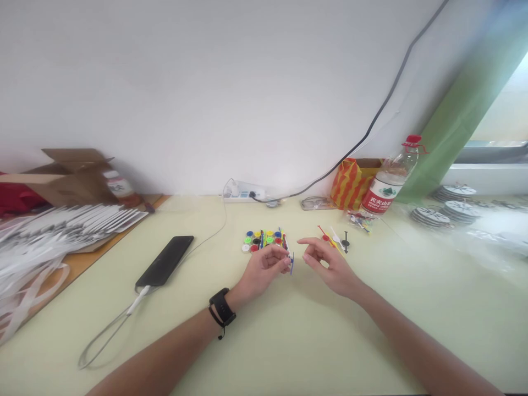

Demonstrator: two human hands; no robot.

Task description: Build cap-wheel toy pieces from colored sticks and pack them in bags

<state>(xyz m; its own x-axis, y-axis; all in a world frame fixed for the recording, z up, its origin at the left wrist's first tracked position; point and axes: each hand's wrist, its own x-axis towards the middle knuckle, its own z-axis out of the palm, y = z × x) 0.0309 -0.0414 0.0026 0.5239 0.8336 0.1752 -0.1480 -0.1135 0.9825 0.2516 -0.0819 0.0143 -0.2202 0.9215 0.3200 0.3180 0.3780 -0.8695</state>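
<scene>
My left hand, with a black band on its wrist, pinches a small blue plastic stick-like piece between thumb and fingers. Opposite it, my right hand hovers with thumb and index finger apart and nothing visible between them. Just beyond the left hand sit several small round caps in blue, yellow, green, black, white and red, such as the white cap. Thin coloured sticks lie among them, partly hidden by that hand. Past my right hand are a black piece, a white piece and a red stick.
A black phone on a white cable lies at left. Against the wall sits a power strip. A water bottle and a red-yellow striped bag stand at back right. Stacked discs are farther right, white strips far left.
</scene>
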